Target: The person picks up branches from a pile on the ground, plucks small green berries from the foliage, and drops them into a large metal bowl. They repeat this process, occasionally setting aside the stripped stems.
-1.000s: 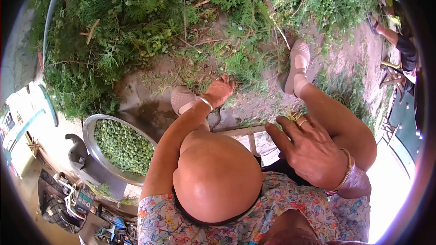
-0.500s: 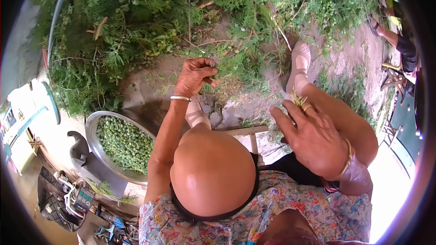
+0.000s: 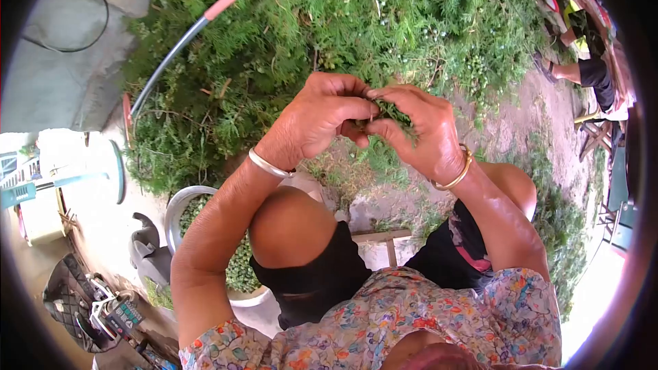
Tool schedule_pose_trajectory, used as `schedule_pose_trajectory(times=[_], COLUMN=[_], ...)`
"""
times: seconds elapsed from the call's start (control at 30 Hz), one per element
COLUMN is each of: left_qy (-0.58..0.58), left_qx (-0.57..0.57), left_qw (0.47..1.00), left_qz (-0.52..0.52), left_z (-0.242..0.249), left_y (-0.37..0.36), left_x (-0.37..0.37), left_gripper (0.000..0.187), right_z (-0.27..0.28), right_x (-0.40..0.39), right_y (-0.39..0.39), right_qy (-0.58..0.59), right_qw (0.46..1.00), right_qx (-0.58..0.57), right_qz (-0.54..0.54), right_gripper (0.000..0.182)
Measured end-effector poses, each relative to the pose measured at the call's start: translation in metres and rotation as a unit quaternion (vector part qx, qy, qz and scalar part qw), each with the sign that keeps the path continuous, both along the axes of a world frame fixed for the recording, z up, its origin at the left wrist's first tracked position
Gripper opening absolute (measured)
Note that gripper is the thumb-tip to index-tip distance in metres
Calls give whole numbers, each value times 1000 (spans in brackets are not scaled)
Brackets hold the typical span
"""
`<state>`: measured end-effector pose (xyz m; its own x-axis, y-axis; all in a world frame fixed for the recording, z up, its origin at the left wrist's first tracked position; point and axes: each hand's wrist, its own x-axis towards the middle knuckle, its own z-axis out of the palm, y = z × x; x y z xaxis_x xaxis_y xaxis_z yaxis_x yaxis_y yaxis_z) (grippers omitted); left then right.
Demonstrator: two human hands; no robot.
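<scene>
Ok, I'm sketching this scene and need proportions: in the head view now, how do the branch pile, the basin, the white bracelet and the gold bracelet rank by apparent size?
1. Branch pile
2. Basin, though partly hidden
3. White bracelet and gold bracelet: too alike to rank

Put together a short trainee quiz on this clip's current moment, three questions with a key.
1. True or false: the left hand and right hand are close together, with leafy branches beyond them.

2. Which wrist wears the gold-coloured bangle?
A) left
B) right
C) neither

3. Fill in: the basin of small green pieces is on the person's ____ side.

Key: 1 true; 2 B; 3 left.
</scene>
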<state>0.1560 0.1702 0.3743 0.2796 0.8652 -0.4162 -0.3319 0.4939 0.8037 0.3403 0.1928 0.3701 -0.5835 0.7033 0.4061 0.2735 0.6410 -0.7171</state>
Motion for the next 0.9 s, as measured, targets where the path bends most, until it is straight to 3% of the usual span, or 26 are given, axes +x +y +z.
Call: schedule_pose_trajectory(times=[0.1,0.13,0.23,0.27,0.33,0.37,0.43,0.57,0.63,0.7,0.87,0.9], left_qy=[-18,-14,-48,-71,-92,-130,-170,-153,-134,-44,1,78], left_qx=[31,34,26,5,-16,-16,-13,17,38,99,125,149], left_qw=[999,999,992,990,987,980,971,970,972,981,981,980], left_qz=[40,40,117,122,127,149,170,189,189,164,150,109], left_z=[13,16,19,17,8,2,0,10,10,3,7,8], left_y=[-10,-13,-20,-23,-28,-31,-31,-28,-25,-21,-19,-18], left_x=[5,9,20,22,27,31,37,44,47,49,53,52], left_gripper=[15,15,16,17,18,19,21,20,19,21,18,17], right_z=[10,15,21,19,16,18,22,15,14,11,17,18], right_x=[-6,-4,4,7,10,10,11,13,16,19,23,24], right_y=[-2,-2,5,7,9,8,5,10,11,13,13,13], right_qy=[87,92,128,131,171,172,268,305,270,256,196,182], right_qw=[992,992,955,956,898,898,809,796,825,828,838,854], right_qx=[-82,-80,-265,-263,-405,-404,-524,-523,-496,-497,-506,-485], right_qz=[-32,-31,-16,-15,24,24,-5,-6,-18,-40,-62,-45], right_gripper=[16,16,10,10,9,9,13,19,22,23,25,22])
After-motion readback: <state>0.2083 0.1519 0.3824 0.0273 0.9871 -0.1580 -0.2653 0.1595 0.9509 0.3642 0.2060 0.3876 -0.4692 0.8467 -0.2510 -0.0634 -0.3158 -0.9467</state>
